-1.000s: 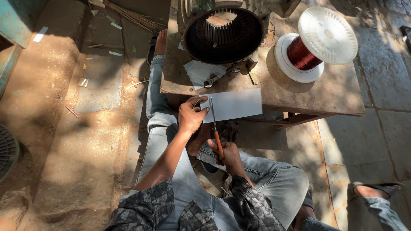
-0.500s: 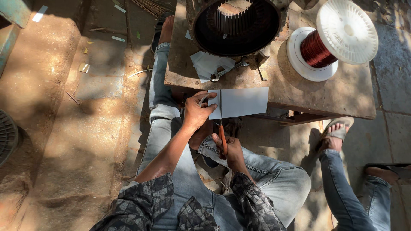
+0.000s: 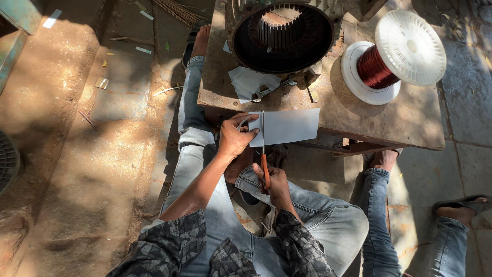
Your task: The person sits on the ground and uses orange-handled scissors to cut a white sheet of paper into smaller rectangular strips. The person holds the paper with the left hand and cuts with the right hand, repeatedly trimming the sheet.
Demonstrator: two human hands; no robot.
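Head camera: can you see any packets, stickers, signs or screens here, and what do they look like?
No packets, labels, signs or screens show.
Grey sheet: plain rectangle held by the left hand at the bench edge, unprinted.
Wire spool: white flanges, reddish copper wire, on the bench to the right, no sticker visible.

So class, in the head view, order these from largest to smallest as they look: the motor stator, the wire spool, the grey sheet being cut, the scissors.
1. Motor stator
2. Wire spool
3. Grey sheet
4. Scissors, partly hidden in the right hand
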